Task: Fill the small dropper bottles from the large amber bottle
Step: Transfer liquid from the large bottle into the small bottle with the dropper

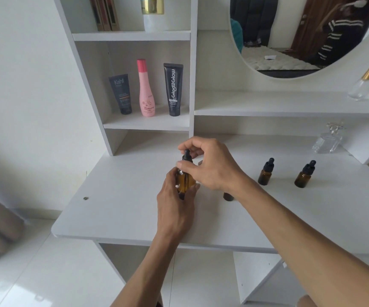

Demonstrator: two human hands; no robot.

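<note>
The large amber bottle [185, 181] stands on the white desk [121, 209] near its middle. My left hand [175, 202] grips its body from the near side. My right hand [210, 165] pinches the black dropper cap [187, 155] on top of it. Two small amber dropper bottles with black caps stand to the right, one [265, 172] nearer the middle, one [304, 175] further right. A third small amber bottle [228, 196] is mostly hidden behind my right wrist.
A clear glass perfume bottle [328, 140] stands at the desk's back right, another [366, 84] on the shelf above. Two dark tubes and a pink bottle [146, 89] stand in the shelf cubby at the back left. A round mirror hangs above.
</note>
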